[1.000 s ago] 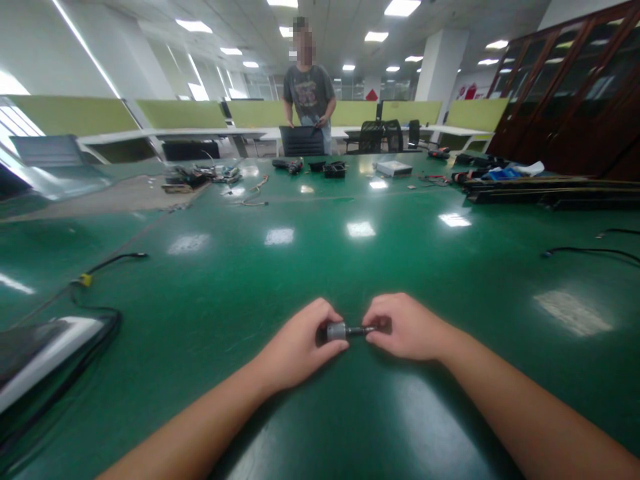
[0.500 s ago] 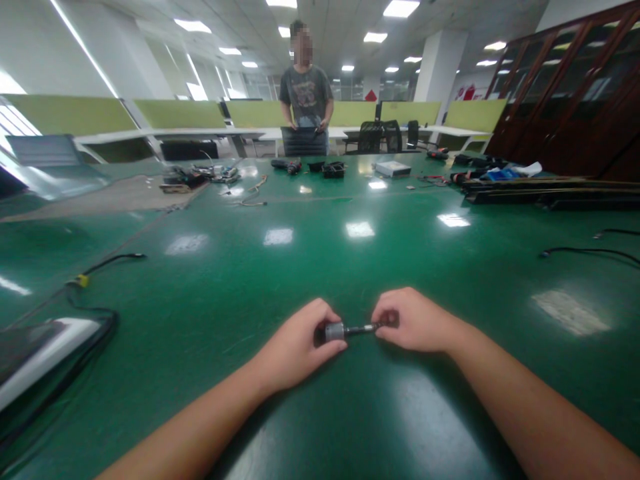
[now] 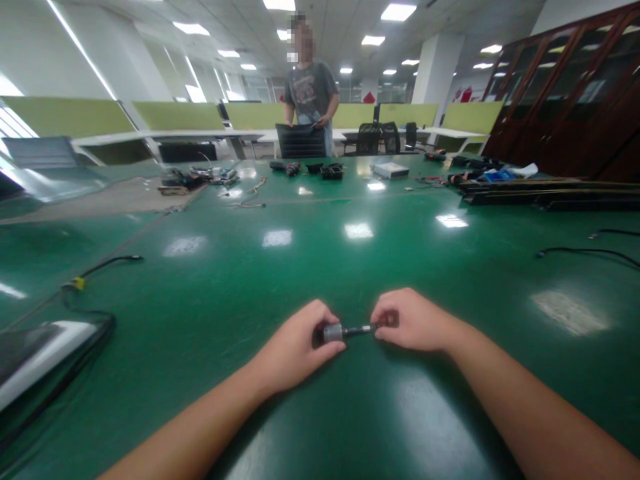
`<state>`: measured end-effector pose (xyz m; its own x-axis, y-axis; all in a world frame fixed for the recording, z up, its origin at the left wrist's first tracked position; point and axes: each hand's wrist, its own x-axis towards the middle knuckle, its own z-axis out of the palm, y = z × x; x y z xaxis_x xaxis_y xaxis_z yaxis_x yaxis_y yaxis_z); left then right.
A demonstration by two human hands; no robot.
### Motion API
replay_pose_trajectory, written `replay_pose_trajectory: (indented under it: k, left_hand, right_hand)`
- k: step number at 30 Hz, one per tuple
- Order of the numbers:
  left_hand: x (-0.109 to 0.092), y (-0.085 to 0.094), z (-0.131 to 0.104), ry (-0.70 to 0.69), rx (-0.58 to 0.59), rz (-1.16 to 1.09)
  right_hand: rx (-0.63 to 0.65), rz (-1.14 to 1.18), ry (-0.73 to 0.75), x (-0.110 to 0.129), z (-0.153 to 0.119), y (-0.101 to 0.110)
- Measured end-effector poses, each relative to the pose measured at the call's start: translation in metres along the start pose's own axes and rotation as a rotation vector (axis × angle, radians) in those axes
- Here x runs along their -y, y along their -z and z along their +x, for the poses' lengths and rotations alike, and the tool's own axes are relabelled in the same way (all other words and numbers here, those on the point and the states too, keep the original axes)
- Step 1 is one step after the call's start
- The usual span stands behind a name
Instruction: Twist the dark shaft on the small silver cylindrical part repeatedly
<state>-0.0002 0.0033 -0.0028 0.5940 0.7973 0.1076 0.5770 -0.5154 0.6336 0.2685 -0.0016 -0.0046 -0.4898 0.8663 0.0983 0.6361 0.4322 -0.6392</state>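
Note:
My left hand (image 3: pixel 300 347) is curled round the thick grey cylindrical handle of a screwdriver (image 3: pixel 333 332), which lies level just above or on the green table. Its thin dark shaft points right and ends in a silvery tip. At that tip, the thumb and fingers of my right hand (image 3: pixel 407 320) are pinched together. Whether a small piece sits between those fingers is hidden. The handle's rear end is covered by my left palm.
At left lie a white-edged device (image 3: pixel 55 353) and a black cable (image 3: pixel 113 261). Black cables (image 3: pixel 585 251) come in from the right. Power tools (image 3: pixel 286 168), a silver box (image 3: pixel 391 171) and long dark strips (image 3: pixel 540 195) lie across the far side. A person (image 3: pixel 311 93) stands behind a chair (image 3: pixel 301 141).
My hands hold nearly the same pose on the screwdriver. Across the table, the person has shifted slightly right and lowered one arm toward the chair back.

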Motion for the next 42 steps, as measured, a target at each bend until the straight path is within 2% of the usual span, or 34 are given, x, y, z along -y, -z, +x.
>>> replay_pose_trajectory:
  k: [11, 22, 31, 42]
  left_hand:
    - [-0.001, -0.005, 0.000, -0.054, -0.027, 0.033]
    - [-0.007, -0.002, 0.000, -0.033, -0.004, -0.030]
    - [-0.006, -0.002, 0.001, -0.016, -0.004, 0.013]
    - [-0.004, -0.002, 0.000, -0.038, -0.006, 0.014]
  right_hand:
    - [-0.094, -0.006, 0.100, 0.024, 0.014, -0.039]
    - [-0.112, 0.027, 0.060, 0.024, 0.010, -0.036]
    - [-0.117, -0.003, 0.142, 0.025, 0.009, -0.036]
    - [-0.087, -0.015, 0.161, 0.025, 0.008, -0.034]
